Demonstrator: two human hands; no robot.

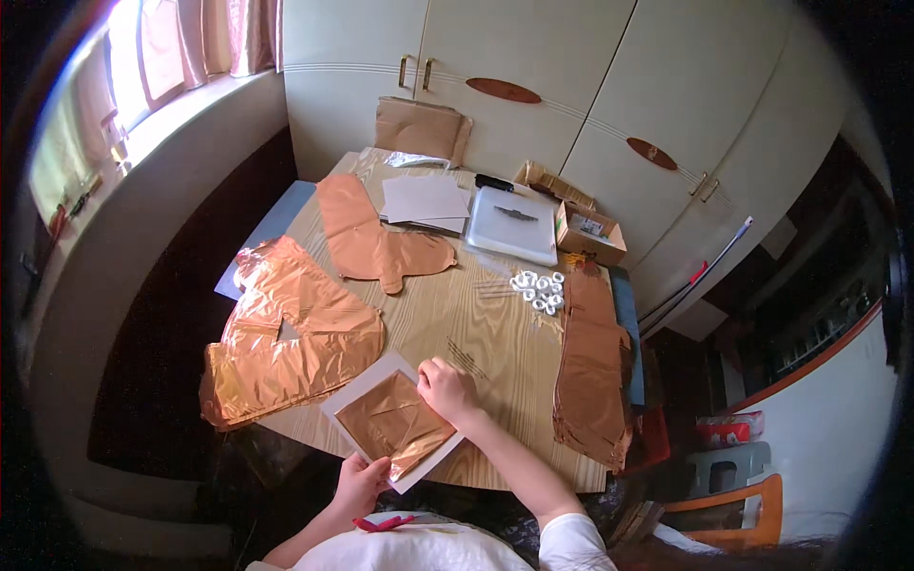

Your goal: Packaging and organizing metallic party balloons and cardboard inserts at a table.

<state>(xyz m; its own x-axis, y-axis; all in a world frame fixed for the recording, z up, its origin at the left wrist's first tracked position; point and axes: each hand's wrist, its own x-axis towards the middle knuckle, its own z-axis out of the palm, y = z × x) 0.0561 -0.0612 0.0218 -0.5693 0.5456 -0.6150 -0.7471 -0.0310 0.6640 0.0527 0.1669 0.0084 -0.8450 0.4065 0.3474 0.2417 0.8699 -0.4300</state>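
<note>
Near the table's front edge, a white card (340, 403) lies tilted beneath a folded copper-coloured foil balloon (386, 419). My left hand (362, 483) grips the card's lower corner, its thumb on top. At the upper right edge my right hand (447, 390) is closed, with bent fingers against the card and foil; its fingertips are hidden. To the left rests a pile of shiny, flat copper foil balloons (314, 328). Beyond it is a duller flat foil balloon (367, 233). Another long stack of copper foil balloons (592, 362) runs along the right edge.
Several small white rolls (540, 290) and thin sticks (466, 358) lie mid-table. Toward the back are white sheets (424, 200), a pale flat plastic case (512, 228), an open cardboard box (592, 235) and folded cardboard (424, 130). An orange chair (762, 509) stands right of the table (514, 381).
</note>
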